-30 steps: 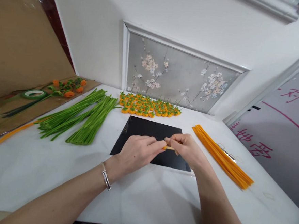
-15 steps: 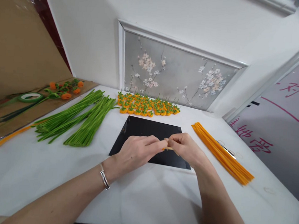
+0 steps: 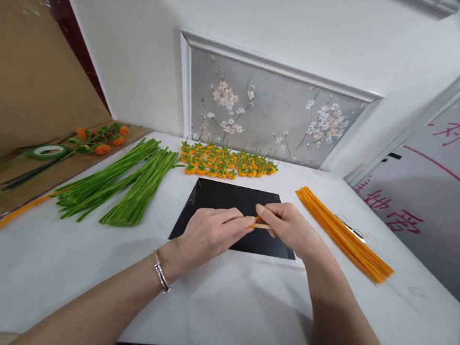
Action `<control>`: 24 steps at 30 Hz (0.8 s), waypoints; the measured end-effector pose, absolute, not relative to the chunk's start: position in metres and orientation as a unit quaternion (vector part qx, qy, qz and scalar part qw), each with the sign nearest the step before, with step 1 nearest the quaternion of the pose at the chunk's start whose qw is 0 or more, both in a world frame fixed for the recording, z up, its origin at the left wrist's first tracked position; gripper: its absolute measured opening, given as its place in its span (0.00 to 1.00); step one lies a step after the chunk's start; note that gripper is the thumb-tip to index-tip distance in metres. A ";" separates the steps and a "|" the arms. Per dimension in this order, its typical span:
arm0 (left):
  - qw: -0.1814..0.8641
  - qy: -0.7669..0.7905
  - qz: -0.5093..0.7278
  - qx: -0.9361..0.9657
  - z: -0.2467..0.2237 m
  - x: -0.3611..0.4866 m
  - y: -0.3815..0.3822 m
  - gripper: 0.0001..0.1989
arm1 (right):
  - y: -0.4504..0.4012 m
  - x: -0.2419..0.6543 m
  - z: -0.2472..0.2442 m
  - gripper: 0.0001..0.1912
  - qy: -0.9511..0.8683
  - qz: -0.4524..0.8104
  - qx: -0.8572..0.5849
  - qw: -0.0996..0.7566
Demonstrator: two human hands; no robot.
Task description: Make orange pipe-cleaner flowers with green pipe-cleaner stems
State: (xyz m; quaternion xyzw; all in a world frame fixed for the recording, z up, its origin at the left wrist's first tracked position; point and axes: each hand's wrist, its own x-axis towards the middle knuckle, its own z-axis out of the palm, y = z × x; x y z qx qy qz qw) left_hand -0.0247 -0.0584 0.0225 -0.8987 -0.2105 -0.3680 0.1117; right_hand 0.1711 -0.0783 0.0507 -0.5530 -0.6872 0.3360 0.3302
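My left hand [image 3: 214,232] and my right hand [image 3: 289,225] meet above a black mat [image 3: 230,193]. Between them lies a thin, pale wooden stick [image 3: 263,226], which my left fingers pinch at its left end. A bit of orange pipe cleaner [image 3: 257,218] shows against the stick at the fingertips, and the rest of it is hidden by my fingers. My right thumb and forefinger are closed at this orange piece, with the other right fingers curled under the stick.
Behind the mat stand rows of small orange pumpkin shapes [image 3: 214,166] with green tops. Green pipe cleaners [image 3: 134,187] lie to the left, orange pipe cleaners [image 3: 342,233] to the right, beside scissors [image 3: 354,231]. Green tape [image 3: 49,152] and orange flowers [image 3: 102,149] rest on cardboard at far left.
My right hand has turned slightly, its thumb raised, so more of the stick and the orange pipe cleaner shows. The left hand stays almost in place.
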 end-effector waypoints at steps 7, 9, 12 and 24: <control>0.108 -0.217 -0.387 -0.890 0.026 -0.025 -0.059 0.06 | -0.081 0.169 0.054 0.27 -0.675 0.337 -0.535 0.381; 0.104 -0.217 -0.384 -0.892 0.027 -0.024 -0.059 0.07 | -0.081 0.168 0.054 0.26 -0.676 0.327 -0.534 0.389; 0.097 -0.230 -0.386 -0.888 0.027 -0.023 -0.058 0.14 | -0.081 0.167 0.055 0.26 -0.671 0.316 -0.536 0.404; 0.065 -0.230 -0.417 -0.877 0.026 -0.022 -0.062 0.08 | -0.076 0.183 0.052 0.22 -0.655 0.455 -0.485 0.358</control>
